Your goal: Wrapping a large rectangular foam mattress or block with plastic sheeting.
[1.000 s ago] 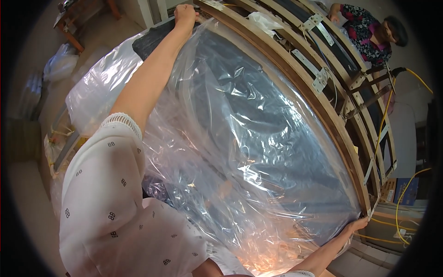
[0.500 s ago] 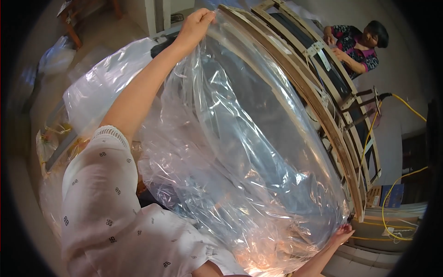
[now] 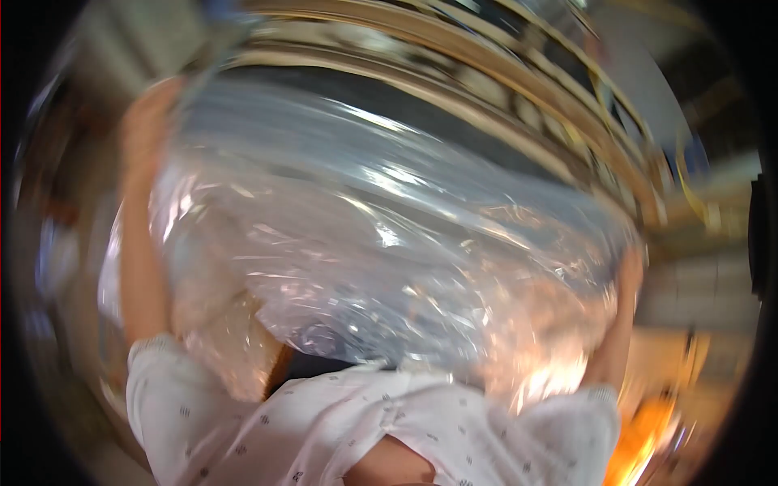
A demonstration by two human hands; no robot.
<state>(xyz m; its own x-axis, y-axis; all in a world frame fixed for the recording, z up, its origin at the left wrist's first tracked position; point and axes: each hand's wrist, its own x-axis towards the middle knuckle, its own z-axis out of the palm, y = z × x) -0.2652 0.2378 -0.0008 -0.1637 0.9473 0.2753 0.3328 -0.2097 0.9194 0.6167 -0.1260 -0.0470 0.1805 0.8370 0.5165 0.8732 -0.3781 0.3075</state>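
Note:
A wide sheet of clear plastic film [image 3: 356, 219] is stretched between my two hands, full of creases and glare. My left hand [image 3: 152, 109] grips its upper left edge with the arm reaching up. At the sheet's right edge, my right hand [image 3: 630, 263] holds the film, its fingers smeared by motion. Beyond the sheet's far edge runs a long wooden frame [image 3: 486, 69] with dark panels. The near part of the film hangs in loose folds in front of my body.
A yellow cable [image 3: 689, 194] hangs at the right, beyond the frame's end. A bright orange glow [image 3: 644, 441] shows at the lower right. The surroundings are blurred.
My view has turned, so the frame now runs across the top. My left hand appears further left and lower, my right hand higher; the sheet now spans sideways between them. The other person is no longer visible.

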